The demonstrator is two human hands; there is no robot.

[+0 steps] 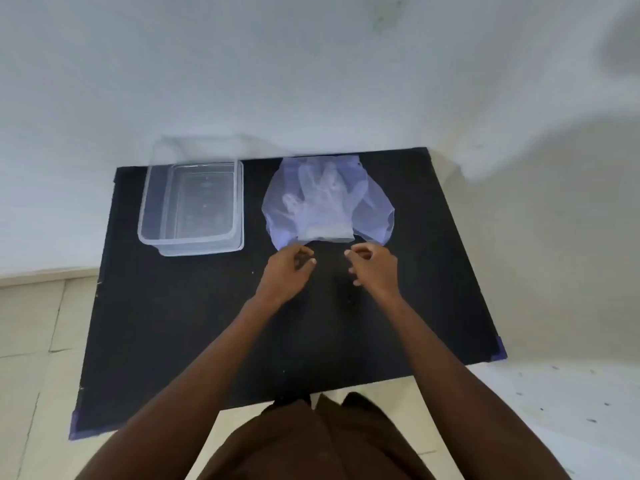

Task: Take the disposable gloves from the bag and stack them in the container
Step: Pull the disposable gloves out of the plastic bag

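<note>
A pile of translucent disposable gloves (320, 206), too blurred together to be counted, is seen lying inside one thin bluish bag (372, 209) on a black counter (194, 323). Just in front of the bag's mouth, the left hand (289, 270) and right hand (374, 270) are held, each grip loosely curled and empty. One clear, empty container (149, 216) is set to the left, well apart. The flimsy bag could be dragged along with the gloves if it is not pinned down.
</note>
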